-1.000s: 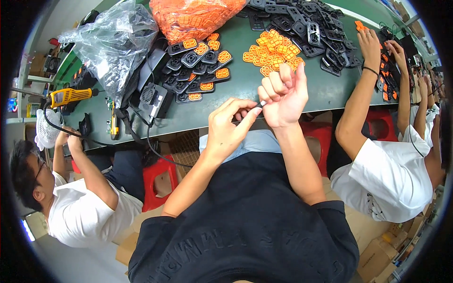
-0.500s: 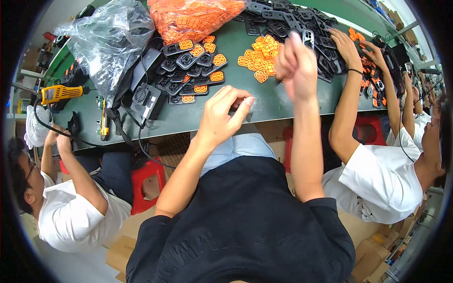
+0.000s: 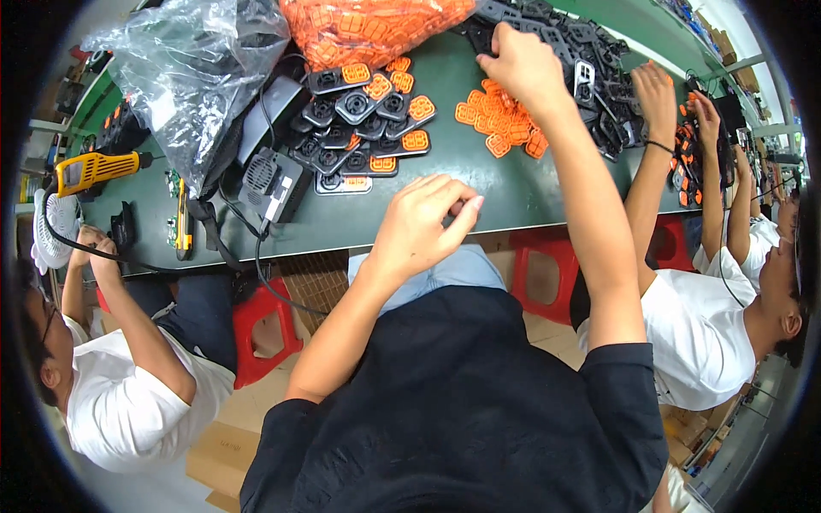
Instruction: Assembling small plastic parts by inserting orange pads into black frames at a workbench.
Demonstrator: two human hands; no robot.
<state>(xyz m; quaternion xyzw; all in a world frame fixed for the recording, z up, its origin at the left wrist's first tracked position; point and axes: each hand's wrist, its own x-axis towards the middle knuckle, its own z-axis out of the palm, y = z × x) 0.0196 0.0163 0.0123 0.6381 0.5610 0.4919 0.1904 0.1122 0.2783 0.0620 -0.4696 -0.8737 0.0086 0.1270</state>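
Nearest to us we see the person's dark shirt (image 3: 479,402), from which both forearms rise toward the green counter (image 3: 530,192). The left hand (image 3: 423,227) hovers over the near edge of the counter with its fingers loosely curled and the thumb close to the fingertips; whether it pinches some small thing we cannot tell. Beyond it, the right hand (image 3: 522,64) stretches well forward and comes down with bent fingers on the pile of black frames (image 3: 599,77), at the spot where that pile meets the heap of orange pads (image 3: 505,128); whether it has closed on a piece we cannot tell. The orange pads lie loose on the counter just under and beside the right wrist. To the left of centre we note rows of black frames fitted with orange pads (image 3: 368,120), and just beside these a black box with a vent grille (image 3: 274,184) and its cable. Farther left lie a yellow power screwdriver (image 3: 90,171) and a crumpled clear plastic bag (image 3: 197,77). At the far edge sits a bag of orange parts (image 3: 376,26). Co-workers in white shirts sit on either side: one at the left (image 3: 128,402), another at the right (image 3: 701,342) whose hand (image 3: 657,90) reaches for the black frames.
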